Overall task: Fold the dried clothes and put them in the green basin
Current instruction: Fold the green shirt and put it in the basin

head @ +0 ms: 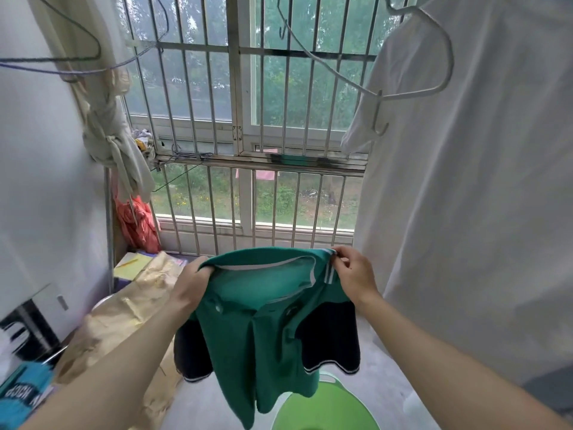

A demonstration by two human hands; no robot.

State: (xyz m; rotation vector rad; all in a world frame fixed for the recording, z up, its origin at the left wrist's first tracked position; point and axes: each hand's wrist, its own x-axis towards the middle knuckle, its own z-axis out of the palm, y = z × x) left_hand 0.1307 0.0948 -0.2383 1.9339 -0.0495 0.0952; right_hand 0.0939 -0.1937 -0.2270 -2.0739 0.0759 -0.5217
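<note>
One large white garment (465,181) is being shown hanging at the right. A green polo shirt (263,321) with dark sleeves is being held in the air above the green basin (325,408), whose inside is being partly hidden by the hem. Its top is being gripped by the left hand (192,283) and pinched at the striped collar by the right hand (353,271).

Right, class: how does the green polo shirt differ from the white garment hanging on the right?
The green polo shirt is gripped at its collar by the left hand and right hand; the white garment hangs untouched. The green polo shirt has dark sleeves; the white garment is plain. Both are unfolded.
</note>
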